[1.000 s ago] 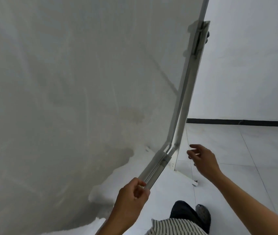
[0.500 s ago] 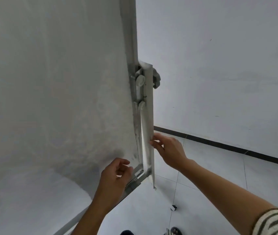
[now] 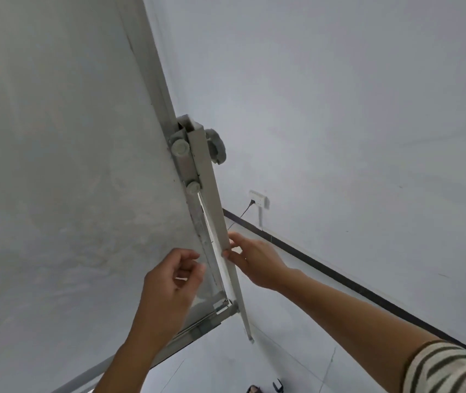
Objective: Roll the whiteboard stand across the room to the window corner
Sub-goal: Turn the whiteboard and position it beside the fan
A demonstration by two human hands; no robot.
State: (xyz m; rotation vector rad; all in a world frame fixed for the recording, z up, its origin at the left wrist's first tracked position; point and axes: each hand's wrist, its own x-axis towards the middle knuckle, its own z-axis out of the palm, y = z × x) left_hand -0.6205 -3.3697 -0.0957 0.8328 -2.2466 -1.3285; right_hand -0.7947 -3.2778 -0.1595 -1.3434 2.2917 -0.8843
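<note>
The step in hand looks like taking hold of the stand, before any real rolling across the room. The large white whiteboard panel with its grey metal frame (image 3: 64,171) fills the left half of the view, close in front of the person, and its right edge runs down to a lower corner near the middle. Beside that edge stands the pale cream metal upright post of the stand (image 3: 212,211), joined to the frame by a grey clamp bracket with round knobs (image 3: 188,150).

The left hand (image 3: 173,282) is loosely curled at the board's frame near the lower corner, fingers bent inward; whether it truly pinches the frame edge or only rests against it I cannot tell. The right hand (image 3: 254,263) is at the post, thumb and fingertips touching its outer side in a light, partly spread hold, not a full wrap.

Behind the post is a white wall with a black skirting strip (image 3: 339,279) and a white wall socket with a dark cord plugged in (image 3: 258,198). The pale tiled floor (image 3: 297,361) shows below. No window is in view, so the corner aimed for probably lies elsewhere, and the task seems near its start.

The next move calls for a firmer grip with both hands, then a steady push low enough that the tall stand does not tip, steering clear of the cord.
</note>
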